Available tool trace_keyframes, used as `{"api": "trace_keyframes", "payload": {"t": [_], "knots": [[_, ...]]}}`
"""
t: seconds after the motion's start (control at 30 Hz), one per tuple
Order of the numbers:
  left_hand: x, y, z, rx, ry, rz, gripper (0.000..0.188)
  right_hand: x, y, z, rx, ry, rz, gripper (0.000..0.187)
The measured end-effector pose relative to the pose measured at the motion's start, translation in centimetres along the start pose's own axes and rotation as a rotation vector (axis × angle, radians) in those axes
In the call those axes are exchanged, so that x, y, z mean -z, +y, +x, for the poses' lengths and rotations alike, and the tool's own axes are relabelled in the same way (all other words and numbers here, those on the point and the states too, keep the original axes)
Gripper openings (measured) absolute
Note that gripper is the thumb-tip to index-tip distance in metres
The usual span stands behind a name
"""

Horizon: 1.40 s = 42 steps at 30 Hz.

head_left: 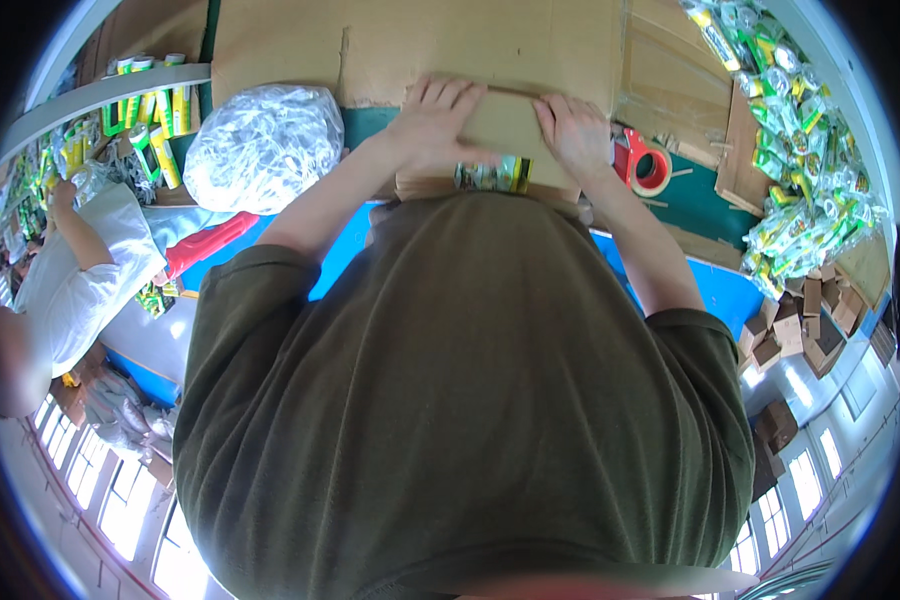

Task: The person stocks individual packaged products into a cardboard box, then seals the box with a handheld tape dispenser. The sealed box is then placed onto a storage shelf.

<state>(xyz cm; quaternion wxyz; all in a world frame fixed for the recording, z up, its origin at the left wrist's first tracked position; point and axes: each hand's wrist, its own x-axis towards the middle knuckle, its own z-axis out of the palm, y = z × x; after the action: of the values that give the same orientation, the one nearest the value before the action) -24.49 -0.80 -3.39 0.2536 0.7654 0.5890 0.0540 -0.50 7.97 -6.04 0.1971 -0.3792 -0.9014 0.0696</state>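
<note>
A small brown cardboard box (511, 120) sits right before me on the bench. My left hand (436, 122) lies on its left part, fingers stretched toward the far edge and thumb reaching inward. Across the box's right edge rests my right hand (577, 135), its fingers extended and holding nothing. At the near side, a clear-wrapped yellow and green packet (495, 173) shows in a gap in the cardboard, below my left thumb; how much of it is inside is hidden. Close to my right hand stands a red tape dispenser (628, 160) with a roll of tape.
A large clear plastic bag (263, 150) full of pieces lies to the left. Yellow-green tubes (152, 110) stand beyond it. Wrapped packets (792, 150) pile up at the right. Flat cardboard (420, 45) covers the far bench. A co-worker in white (95, 270) works at the left.
</note>
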Motion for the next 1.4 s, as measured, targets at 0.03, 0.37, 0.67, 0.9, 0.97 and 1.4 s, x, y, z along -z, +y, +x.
{"api": "trace_keyframes", "payload": {"t": [0.03,0.37,0.67,0.9,0.97,1.4], "knots": [[0.6,0.2,-0.1,0.002,0.007,0.006,0.097,-0.3,0.5,0.6,0.006,0.007,0.0,0.023],[3.4,3.3,-1.1,-0.053,-0.364,0.239,0.071,0.4,0.1,0.9,-0.011,-0.287,-0.076,0.024],[-1.4,1.0,-2.2,-0.102,0.133,0.349,0.06,0.1,-2.4,2.4,-0.291,-0.639,0.186,0.039],[-1.0,1.8,-2.3,-0.001,0.224,0.344,0.08,0.4,-3.7,0.2,-0.098,-0.267,0.084,0.051],[-0.9,1.7,-3.3,-0.025,0.279,0.357,0.084,0.7,-3.7,0.4,-0.056,-0.215,0.067,0.054],[-6.4,1.8,-9.6,0.264,0.722,0.036,0.071,0.3,-4.2,-0.1,-0.035,-0.225,-0.016,0.07]]}}
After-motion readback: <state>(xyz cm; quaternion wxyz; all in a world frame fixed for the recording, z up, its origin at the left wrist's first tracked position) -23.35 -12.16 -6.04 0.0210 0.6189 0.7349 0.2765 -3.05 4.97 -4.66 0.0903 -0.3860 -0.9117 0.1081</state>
